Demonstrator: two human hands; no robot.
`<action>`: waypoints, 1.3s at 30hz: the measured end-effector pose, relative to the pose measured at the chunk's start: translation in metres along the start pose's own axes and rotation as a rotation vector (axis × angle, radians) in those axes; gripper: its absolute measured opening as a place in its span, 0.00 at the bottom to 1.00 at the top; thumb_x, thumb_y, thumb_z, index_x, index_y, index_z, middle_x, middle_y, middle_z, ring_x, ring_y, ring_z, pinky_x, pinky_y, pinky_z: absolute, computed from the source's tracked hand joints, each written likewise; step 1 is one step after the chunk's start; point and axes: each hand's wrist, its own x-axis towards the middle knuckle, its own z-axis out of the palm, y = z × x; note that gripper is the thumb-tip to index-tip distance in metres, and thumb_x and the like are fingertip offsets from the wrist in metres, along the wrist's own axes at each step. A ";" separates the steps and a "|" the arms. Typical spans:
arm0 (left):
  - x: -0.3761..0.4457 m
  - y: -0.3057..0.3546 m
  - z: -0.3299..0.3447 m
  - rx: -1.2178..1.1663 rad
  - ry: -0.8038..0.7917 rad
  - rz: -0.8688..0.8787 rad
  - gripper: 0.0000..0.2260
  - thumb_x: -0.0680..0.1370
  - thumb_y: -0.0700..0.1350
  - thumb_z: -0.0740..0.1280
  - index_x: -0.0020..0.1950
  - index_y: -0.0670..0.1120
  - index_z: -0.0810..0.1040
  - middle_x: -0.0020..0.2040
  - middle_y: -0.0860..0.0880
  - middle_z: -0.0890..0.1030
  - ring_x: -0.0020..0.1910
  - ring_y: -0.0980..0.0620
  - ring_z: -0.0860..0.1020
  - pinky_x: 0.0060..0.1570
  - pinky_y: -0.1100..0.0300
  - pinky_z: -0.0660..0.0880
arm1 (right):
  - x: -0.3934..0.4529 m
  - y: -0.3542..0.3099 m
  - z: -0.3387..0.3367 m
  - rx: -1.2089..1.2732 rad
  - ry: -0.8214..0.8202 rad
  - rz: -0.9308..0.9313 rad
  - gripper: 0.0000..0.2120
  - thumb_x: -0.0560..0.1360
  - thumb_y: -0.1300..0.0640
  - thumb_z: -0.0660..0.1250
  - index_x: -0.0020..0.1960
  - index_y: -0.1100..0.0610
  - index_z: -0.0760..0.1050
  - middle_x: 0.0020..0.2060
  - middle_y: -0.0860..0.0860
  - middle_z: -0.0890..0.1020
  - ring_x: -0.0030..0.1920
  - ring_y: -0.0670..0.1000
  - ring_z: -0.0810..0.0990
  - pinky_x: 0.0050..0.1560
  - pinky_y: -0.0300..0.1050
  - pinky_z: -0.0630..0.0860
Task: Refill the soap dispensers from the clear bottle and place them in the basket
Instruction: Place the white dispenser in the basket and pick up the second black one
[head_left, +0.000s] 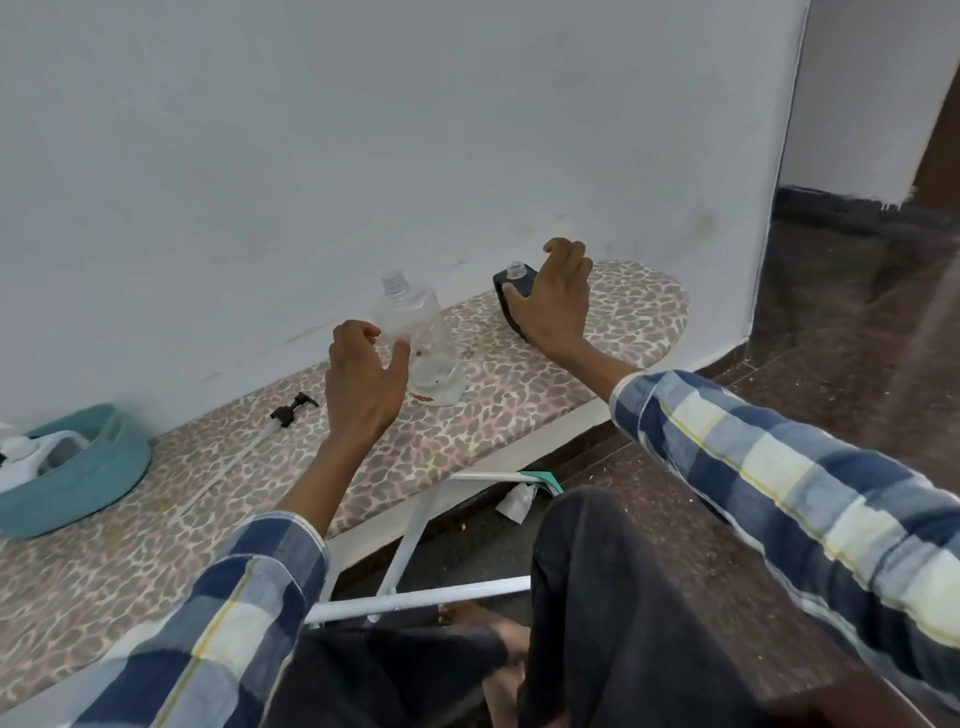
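Observation:
A clear bottle (421, 338) stands uncapped in the middle of the patterned ironing board (467, 431), with only a little liquid at its bottom. My left hand (363, 384) hovers just left of it, fingers apart, thumb close to its side. My right hand (558, 306) grips a black soap dispenser (514, 319) at the board's far right end; its clear neck has no pump on it. A black pump head (293, 407) with its tube lies on the board left of the clear bottle. The teal basket (104, 467) sits at the far left.
A white dispenser (31, 457) lies inside the basket. The board stands against a white wall. Below its front edge are white metal legs (415, 597), a scrap of paper (514, 501), my dark trousers and a bare foot on the dark floor.

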 end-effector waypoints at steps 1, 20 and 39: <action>0.000 0.000 0.000 -0.009 0.002 -0.018 0.19 0.84 0.58 0.65 0.66 0.46 0.70 0.64 0.48 0.75 0.61 0.47 0.76 0.59 0.43 0.77 | 0.004 0.004 0.002 -0.027 -0.060 0.038 0.36 0.72 0.42 0.78 0.68 0.60 0.67 0.64 0.58 0.72 0.64 0.61 0.72 0.57 0.55 0.77; -0.015 0.000 0.005 -0.254 -0.188 -0.188 0.21 0.84 0.65 0.61 0.50 0.47 0.78 0.38 0.49 0.86 0.38 0.49 0.86 0.50 0.45 0.81 | -0.017 0.020 -0.065 0.511 -0.614 0.001 0.15 0.80 0.49 0.74 0.50 0.62 0.83 0.43 0.57 0.86 0.38 0.46 0.79 0.45 0.41 0.73; -0.049 -0.074 -0.049 -0.620 -0.407 -0.298 0.17 0.74 0.45 0.81 0.60 0.45 0.82 0.51 0.47 0.87 0.46 0.57 0.87 0.42 0.65 0.81 | -0.084 -0.065 -0.032 0.643 -0.676 -0.133 0.17 0.80 0.43 0.75 0.48 0.58 0.87 0.41 0.55 0.88 0.44 0.56 0.88 0.46 0.53 0.85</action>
